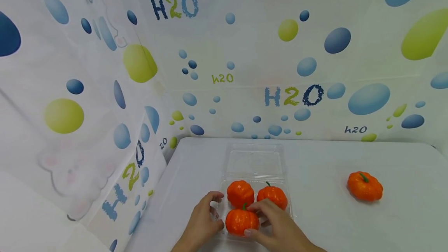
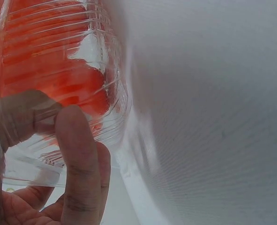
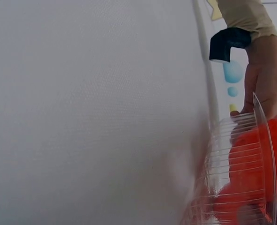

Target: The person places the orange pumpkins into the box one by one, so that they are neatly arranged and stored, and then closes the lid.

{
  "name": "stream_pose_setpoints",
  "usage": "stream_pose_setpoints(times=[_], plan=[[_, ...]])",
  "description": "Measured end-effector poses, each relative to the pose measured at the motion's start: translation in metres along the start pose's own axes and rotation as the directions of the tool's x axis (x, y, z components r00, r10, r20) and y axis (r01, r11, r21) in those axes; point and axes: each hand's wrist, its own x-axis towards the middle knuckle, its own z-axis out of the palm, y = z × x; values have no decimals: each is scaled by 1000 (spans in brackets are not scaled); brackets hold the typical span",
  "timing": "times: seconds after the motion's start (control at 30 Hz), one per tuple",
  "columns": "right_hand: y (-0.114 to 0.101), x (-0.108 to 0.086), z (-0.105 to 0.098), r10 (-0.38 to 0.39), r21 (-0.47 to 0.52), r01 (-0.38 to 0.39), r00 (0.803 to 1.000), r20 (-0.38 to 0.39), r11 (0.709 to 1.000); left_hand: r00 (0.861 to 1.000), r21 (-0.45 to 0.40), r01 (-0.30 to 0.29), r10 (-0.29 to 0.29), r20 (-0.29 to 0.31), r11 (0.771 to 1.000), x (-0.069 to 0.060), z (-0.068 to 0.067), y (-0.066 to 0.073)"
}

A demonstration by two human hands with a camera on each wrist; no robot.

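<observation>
The right hand (image 1: 276,226) grips the nearest pumpkin (image 1: 240,223) between thumb and fingers, at the front of a clear container (image 1: 258,186), whose left edge the left hand (image 1: 203,219) holds with curled fingers. Behind it, inside, sit a left-rear pumpkin (image 1: 240,193) and a right-rear pumpkin (image 1: 273,196). A separate pumpkin (image 1: 365,186) lies rightward on the white surface (image 1: 322,178), before a backdrop (image 1: 245,42) lettered "H2O" and "h2O".

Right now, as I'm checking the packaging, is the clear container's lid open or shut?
Open: in the head view the lid lies back beyond the container, leaving the pumpkins inside uncovered.
</observation>
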Motion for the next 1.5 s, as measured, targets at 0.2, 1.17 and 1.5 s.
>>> stream_pose_setpoints(times=[0.2, 1.17, 1.5], plan=[[0, -1, 1, -18, -3, 18, 1000, 6, 1000, 1000, 7, -18, 18, -5, 1000, -1, 0, 0], [-4, 7, 8, -101, -412, 60, 992, -79, 909, 1000, 42, -7, 7, 2, 999, 0, -1, 1], [-4, 7, 5, -59, -395, 37, 997, -43, 918, 1000, 33, 7, -7, 5, 999, 0, -1, 2]])
